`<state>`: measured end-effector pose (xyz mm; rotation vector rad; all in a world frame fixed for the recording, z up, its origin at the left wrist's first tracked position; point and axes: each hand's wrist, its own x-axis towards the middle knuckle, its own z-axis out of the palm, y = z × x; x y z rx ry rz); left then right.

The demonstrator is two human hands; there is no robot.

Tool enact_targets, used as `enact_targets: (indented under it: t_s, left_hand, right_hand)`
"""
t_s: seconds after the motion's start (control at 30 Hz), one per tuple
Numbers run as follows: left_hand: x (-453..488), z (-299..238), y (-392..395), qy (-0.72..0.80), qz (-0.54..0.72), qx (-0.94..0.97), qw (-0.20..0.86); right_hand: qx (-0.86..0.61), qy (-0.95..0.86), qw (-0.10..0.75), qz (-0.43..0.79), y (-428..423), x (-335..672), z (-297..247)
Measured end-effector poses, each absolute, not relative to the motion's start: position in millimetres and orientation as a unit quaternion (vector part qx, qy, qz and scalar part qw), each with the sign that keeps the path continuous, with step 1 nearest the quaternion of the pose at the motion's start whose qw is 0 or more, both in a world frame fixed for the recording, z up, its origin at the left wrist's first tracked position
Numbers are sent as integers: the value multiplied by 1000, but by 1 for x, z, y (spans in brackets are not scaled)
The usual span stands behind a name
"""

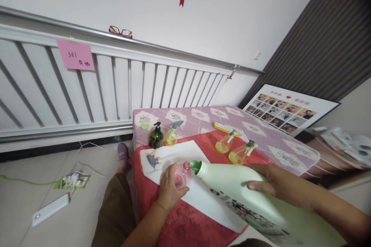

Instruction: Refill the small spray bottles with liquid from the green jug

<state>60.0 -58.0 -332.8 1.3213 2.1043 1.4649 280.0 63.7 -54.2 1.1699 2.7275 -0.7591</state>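
1. While it rests on the white cloth [185, 149], the clear pink bottle [183, 174] sits gripped in the left hand [169, 188].
2. The right hand [268, 182] clasps the tilted pale-green jug [228, 183], spout at the bottle's mouth.

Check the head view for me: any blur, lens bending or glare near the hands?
Head view: soft even light, no glare; the wide lens bows the radiator rail; the pale green bottle blurs toward the frame's lower edge, past the right hand; the left hand on the small clear bottle is sharp.
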Motion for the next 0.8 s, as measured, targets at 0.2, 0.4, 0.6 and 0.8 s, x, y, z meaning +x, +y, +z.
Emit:
enact_targets:
  t_s: [0.2,0.4,0.6,0.8]
  left_hand:
    - [60,-332,-58,724,503,454,129]
    - [60,-334,-57,728,498,452,133]
    - [59,-335,-57,724,500,457,130]
    - [59,-336,-57,726,500,456,128]
  right_hand:
    - [361,884,118,-274,68,276,-49]
    - [351,892,122,-257,67,271,-42]
    - [353,893,109,-258,68,263,-36]
    - [352,893,107,-260,70,263,-34]
